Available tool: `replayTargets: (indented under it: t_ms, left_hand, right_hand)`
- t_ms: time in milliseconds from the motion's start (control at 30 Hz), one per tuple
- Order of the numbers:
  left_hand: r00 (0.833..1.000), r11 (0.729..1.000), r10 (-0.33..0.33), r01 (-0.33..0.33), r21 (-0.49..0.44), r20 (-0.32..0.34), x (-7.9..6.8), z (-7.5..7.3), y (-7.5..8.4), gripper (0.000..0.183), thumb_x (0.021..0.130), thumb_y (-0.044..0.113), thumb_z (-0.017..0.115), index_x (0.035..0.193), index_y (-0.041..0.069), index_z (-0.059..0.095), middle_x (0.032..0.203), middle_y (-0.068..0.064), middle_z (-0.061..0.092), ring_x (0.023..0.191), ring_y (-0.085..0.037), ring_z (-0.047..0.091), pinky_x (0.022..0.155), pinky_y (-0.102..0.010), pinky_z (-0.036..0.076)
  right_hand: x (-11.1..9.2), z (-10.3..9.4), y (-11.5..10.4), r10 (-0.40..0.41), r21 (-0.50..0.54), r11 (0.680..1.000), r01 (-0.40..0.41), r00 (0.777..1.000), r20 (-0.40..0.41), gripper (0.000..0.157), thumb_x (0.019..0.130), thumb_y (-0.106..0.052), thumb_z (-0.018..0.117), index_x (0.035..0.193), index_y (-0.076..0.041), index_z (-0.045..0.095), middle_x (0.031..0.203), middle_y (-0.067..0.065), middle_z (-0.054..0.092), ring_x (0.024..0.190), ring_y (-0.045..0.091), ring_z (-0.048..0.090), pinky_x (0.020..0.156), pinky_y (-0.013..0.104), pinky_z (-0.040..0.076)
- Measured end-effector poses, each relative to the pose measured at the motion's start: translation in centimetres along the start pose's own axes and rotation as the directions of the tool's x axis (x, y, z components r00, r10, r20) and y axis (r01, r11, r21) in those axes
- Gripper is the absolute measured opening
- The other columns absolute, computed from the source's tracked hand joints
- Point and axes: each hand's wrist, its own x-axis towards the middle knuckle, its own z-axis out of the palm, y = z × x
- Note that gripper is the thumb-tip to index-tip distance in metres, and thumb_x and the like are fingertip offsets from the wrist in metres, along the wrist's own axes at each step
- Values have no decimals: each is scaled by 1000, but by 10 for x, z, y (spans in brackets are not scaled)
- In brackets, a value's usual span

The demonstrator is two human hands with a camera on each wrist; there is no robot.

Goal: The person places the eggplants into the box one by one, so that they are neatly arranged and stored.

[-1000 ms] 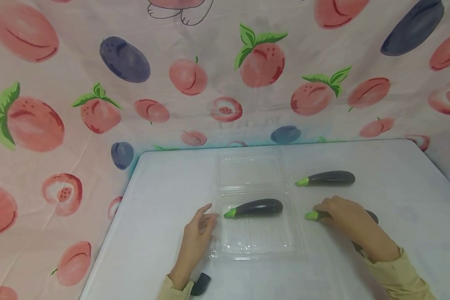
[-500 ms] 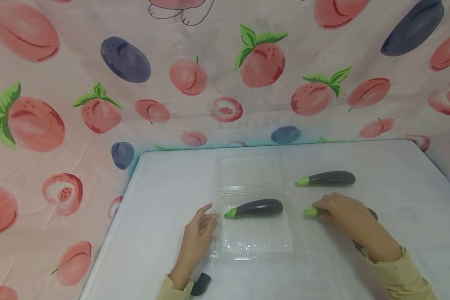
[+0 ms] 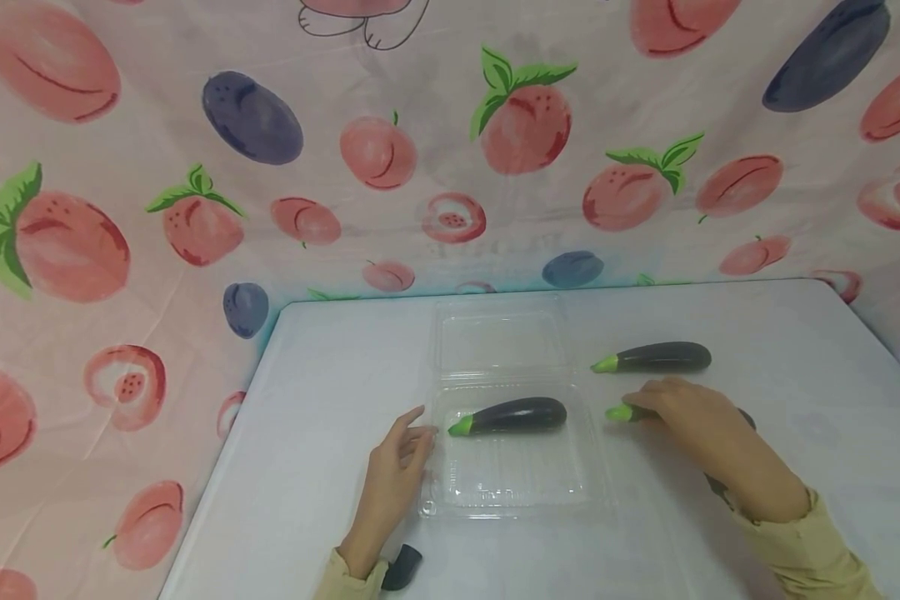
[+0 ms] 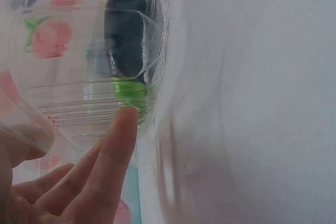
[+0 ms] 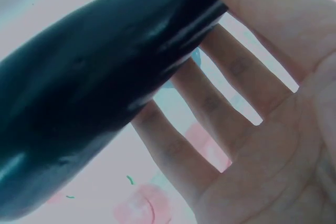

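Observation:
My right hand (image 3: pixel 686 421) grips a small dark eggplant (image 5: pixel 100 72) with a green stem end, thumb on one side and fingers on the other. It is just right of a clear plastic clamshell box (image 3: pixel 517 492), which lies open on the table. Another eggplant (image 3: pixel 521 415) lies inside the box's near half, stem to the left. At the box's left edge my left hand (image 3: pixel 393 471) rests with fingers extended, and one fingertip touches the clear wall in the left wrist view. Part of the held eggplant is hidden behind the right hand in the head view.
A third eggplant (image 3: pixel 663 357) lies on the white table (image 3: pixel 330 367) behind the right hand. Dark wrist pieces show at both cuffs. A fruit-patterned cloth (image 3: pixel 390 75) hangs behind and beside the table.
My right hand has moved slightly up and to the left in the head view, carrying the eggplant with it. The left hand and the box have stayed in place.

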Motion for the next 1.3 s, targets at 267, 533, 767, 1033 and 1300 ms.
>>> replayTargets:
  t_ms: [267,533,767,1033,1300]
  left_hand:
    - [1000,1000,-3,3,-10,4,1,0,1,46,102,29,58,144,14,49,122,-11,69,111,-31,68,72,-25,61]
    - [1000,1000,-6,6,-13,7,1,0,1,45,102,26,58,144,14,49,122,-11,69,112,-31,68,73,-26,61]
    - [1000,1000,-10,10,-2,3,0,0,2,45,102,28,58,144,14,49,122,-11,69,112,-31,67,74,-27,62]
    - [1000,1000,-10,10,-7,2,0,0,2,45,102,28,58,144,15,49,122,-11,69,112,-31,67,75,-28,62]
    - [1000,1000,13,-13,8,-8,1,0,-1,44,102,29,57,143,16,50,121,-11,70,109,-29,69,79,-30,61]
  right_hand:
    - [3,-7,-3,2,-3,1000,-2,1000,-7,32,76,-6,83,107,-11,76,98,4,74,95,28,69,83,49,58]
    - [4,-12,-8,-11,-1,1000,11,999,-39,32,75,-7,84,106,-10,77,98,2,74,94,26,68,81,47,58]
    - [6,-16,-13,-48,-8,999,48,996,-75,33,75,-7,85,106,-11,77,99,1,74,92,25,67,79,45,58]
    - [9,-16,-20,-99,-14,995,98,986,-132,33,74,-9,85,105,-13,77,98,0,74,89,23,66,74,41,58]
    - [14,-19,-30,-91,4,996,92,992,-92,30,75,-13,85,103,-13,77,95,-3,74,88,20,66,78,39,59]
